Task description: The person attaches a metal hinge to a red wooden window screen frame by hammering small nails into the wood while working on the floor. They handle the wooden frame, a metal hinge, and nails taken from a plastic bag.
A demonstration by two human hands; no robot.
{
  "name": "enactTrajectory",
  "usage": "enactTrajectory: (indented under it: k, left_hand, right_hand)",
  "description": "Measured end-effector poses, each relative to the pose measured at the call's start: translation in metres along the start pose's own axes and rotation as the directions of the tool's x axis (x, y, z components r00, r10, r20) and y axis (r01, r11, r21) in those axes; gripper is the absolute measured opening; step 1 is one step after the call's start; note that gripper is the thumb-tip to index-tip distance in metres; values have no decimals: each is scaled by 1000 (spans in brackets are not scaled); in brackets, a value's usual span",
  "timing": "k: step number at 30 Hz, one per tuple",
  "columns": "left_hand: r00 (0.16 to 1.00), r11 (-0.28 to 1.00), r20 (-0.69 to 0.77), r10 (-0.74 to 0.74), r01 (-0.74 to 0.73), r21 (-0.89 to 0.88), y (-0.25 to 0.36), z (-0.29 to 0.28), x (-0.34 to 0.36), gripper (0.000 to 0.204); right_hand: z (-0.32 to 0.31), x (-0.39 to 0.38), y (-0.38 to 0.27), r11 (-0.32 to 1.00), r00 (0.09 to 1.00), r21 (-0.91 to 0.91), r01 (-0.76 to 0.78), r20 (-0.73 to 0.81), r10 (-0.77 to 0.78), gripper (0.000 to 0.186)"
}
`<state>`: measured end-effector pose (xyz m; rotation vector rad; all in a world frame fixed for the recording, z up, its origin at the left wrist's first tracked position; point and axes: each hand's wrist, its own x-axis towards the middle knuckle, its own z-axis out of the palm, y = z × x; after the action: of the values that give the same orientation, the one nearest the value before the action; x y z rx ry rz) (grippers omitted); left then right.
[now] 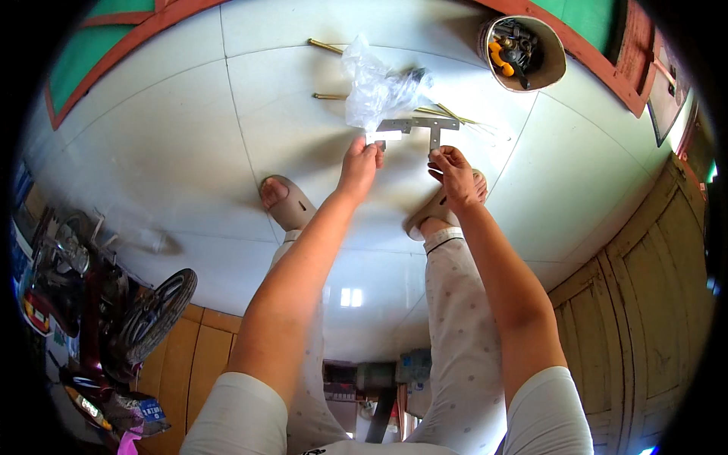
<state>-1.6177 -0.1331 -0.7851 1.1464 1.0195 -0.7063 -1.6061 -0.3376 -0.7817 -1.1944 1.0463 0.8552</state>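
Note:
My right hand [457, 176] pinches the stem of a flat grey T-shaped metal bracket [435, 136] with several screw holes. Close beside it, my left hand [359, 168] is closed on a second flat grey metal bracket [394, 125], partly covered by a white label [388, 136]. The two brackets meet or overlap at their near ends; whether they touch I cannot tell. Just beyond my left hand is a crumpled clear plastic bag [379, 87] with something dark at its right side. Its lower end reaches my left fingers, and whether they grip it is unclear.
Thin brass-coloured rods [327, 47] lie on the tiled floor [167, 129] under and around the bag. A round bin [547, 67] of tools, some orange-handled, stands at the far right. A motorbike's wheel [161, 315] is at left, wooden doors [652, 280] at right.

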Motion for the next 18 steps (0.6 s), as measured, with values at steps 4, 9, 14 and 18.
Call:
enactTrajectory:
  k: [4,9,14,18]
  left_hand:
    - [994,885,-50,92,-59,462,-2,8,11,22]
    - [919,781,-277,279,-49,623,-26,14,23,37]
    - [937,812,-172,305,-162,561,-22,27,-10,25]
    - [977,881,-2,211,-189,435,-4,47,-26,17]
  right_hand:
    - [-19,15,1,995,998,-98,-14,-57,8,23]
    - [-6,1,-27,667,942,-740,79,-164,-294,26]
    - [9,-32,-138,508,665,-658,556,-14,-747,15]
    - [2,-14,-213,70,413,-887,456,141,-900,9]
